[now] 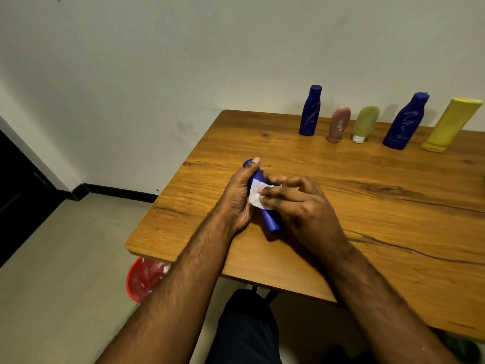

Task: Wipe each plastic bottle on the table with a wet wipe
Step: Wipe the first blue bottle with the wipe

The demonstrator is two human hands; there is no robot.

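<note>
Gripping a slanted blue bottle point(265, 206), the left hand point(240, 195) steadies it; the right hand point(296, 203) pinches a wet wipe point(256, 197) against its side.

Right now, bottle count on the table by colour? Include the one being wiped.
Blue: 3, one in the left hand, two standing at the back
Pink: 1
Green: 1
Yellow: 1
Total: 6

The right hand presses the wet wipe on the held bottle.
</note>
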